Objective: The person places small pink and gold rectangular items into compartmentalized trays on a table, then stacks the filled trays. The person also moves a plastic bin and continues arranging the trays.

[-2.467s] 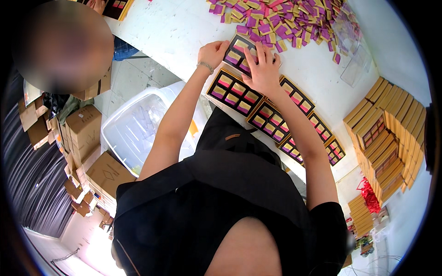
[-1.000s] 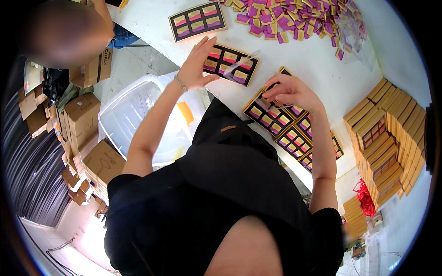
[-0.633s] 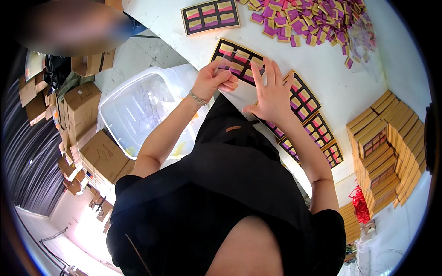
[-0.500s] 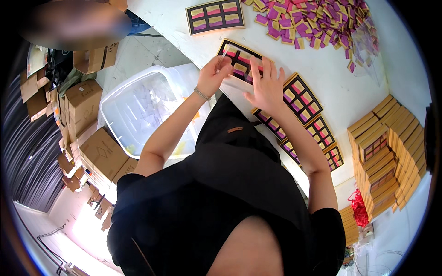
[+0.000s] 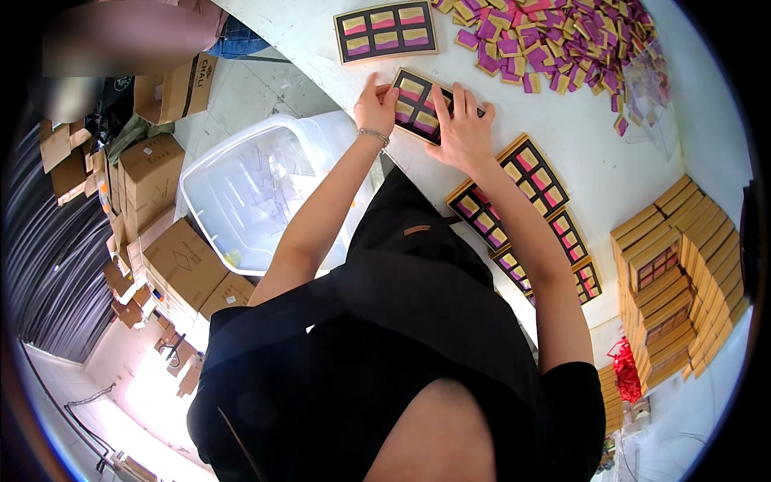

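Observation:
A shallow dark-lined box (image 5: 412, 95) with gold edges lies at the table's left edge, its compartments filled with small pink, purple and gold packets. At its left end, my left hand (image 5: 376, 108) holds the rim, thumb and fingers closed on it. Across the right part spreads my right hand (image 5: 464, 135), fingertips at the far edge and thumb at the near edge, gripping it and covering some compartments. Farther off lies another filled box (image 5: 386, 34). Several more filled boxes (image 5: 533, 170) are grouped beside my right forearm, which partly hides them.
A heap of loose packets (image 5: 554, 40) covers the far right of the white table (image 5: 598, 153), beside clear plastic (image 5: 646, 84). Stacked boxes (image 5: 683, 273) stand at right. Left of the table is a translucent bin (image 5: 189, 193) with clear plastic pieces; cardboard cartons (image 5: 183, 265) and another person (image 5: 193, 24) are beyond.
My left hand, earlier raised over the box with what looks like a thin clear strip, now grips the left rim. My right hand has settled across the box. The strip no longer shows.

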Demonstrator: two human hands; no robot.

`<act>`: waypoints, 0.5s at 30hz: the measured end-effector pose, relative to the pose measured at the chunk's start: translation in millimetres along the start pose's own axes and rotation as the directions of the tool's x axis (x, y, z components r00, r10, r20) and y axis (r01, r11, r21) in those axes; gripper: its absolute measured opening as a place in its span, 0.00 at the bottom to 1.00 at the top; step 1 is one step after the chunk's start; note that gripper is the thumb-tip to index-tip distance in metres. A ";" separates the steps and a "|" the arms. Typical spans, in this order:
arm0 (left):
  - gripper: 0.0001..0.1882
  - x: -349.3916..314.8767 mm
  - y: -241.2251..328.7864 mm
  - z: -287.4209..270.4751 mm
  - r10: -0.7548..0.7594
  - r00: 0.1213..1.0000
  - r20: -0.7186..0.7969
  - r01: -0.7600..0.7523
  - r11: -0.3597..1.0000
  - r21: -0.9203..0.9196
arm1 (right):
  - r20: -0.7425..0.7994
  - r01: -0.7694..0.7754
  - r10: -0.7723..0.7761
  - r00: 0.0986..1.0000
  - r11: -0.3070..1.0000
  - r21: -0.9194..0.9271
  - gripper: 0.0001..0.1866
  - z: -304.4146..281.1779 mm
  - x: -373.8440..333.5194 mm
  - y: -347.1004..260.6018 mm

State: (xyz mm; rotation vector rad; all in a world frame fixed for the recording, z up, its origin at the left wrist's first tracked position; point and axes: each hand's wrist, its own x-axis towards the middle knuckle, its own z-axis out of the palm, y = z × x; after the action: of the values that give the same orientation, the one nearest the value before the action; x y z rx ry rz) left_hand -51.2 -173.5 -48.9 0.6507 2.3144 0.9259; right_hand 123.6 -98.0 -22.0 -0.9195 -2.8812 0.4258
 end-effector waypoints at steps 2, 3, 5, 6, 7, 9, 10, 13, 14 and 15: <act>0.26 -0.9 5.5 -0.6 -0.071 0.997 -0.014 0.069 0.993 -0.092 | -0.005 0.019 -0.019 1.000 0.999 0.040 0.55 -2.4 3.3 2.7; 0.31 -3.3 10.2 -1.1 -0.049 0.998 0.027 0.052 0.992 -0.115 | 0.010 0.024 -0.025 1.000 0.997 0.068 0.55 -6.0 4.9 5.3; 0.29 9.1 1.5 -11.4 0.087 0.972 0.220 0.002 0.927 -0.376 | -0.034 0.064 -0.061 0.998 0.992 0.110 0.57 -10.9 11.2 8.0; 0.25 20.8 3.1 -23.2 0.118 0.951 0.286 -0.092 0.990 -0.103 | -0.039 0.086 -0.081 0.996 0.985 0.147 0.57 -25.5 22.6 4.7; 0.19 23.0 29.0 -30.5 -0.024 0.957 0.288 0.097 0.965 -0.242 | -0.066 0.093 -0.084 0.994 0.985 0.143 0.57 -35.5 31.6 6.3; 0.15 43.0 54.9 -46.7 0.145 0.944 0.298 -0.010 0.910 -0.414 | -0.163 0.129 -0.102 0.981 0.978 0.163 0.54 -50.8 48.4 13.4; 0.15 61.8 47.5 -47.2 0.070 0.972 0.223 0.064 0.838 -0.543 | -0.238 0.135 -0.092 0.967 0.976 0.170 0.52 -60.2 52.9 15.3; 0.26 127.0 25.2 -50.2 0.084 0.992 -0.098 -0.099 0.983 -0.155 | -0.532 -0.188 0.263 0.805 0.963 0.192 0.53 -62.5 51.7 84.5; 0.29 142.5 15.1 -51.9 0.091 0.993 -0.077 -0.094 0.995 -0.032 | -0.717 -0.228 0.300 0.629 0.953 0.199 0.53 -54.5 37.6 132.0; 0.30 142.3 10.8 -48.2 0.198 0.966 -0.164 -0.157 0.959 0.236 | -0.608 -0.465 0.480 0.633 0.863 0.197 0.55 -72.3 18.6 167.0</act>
State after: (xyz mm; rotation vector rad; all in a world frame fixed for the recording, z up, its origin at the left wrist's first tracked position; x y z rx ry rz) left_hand -183.4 -101.8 -56.4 0.9135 2.5843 0.8444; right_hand 213.1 60.1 -1.0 -1.4806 -1.9823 0.1183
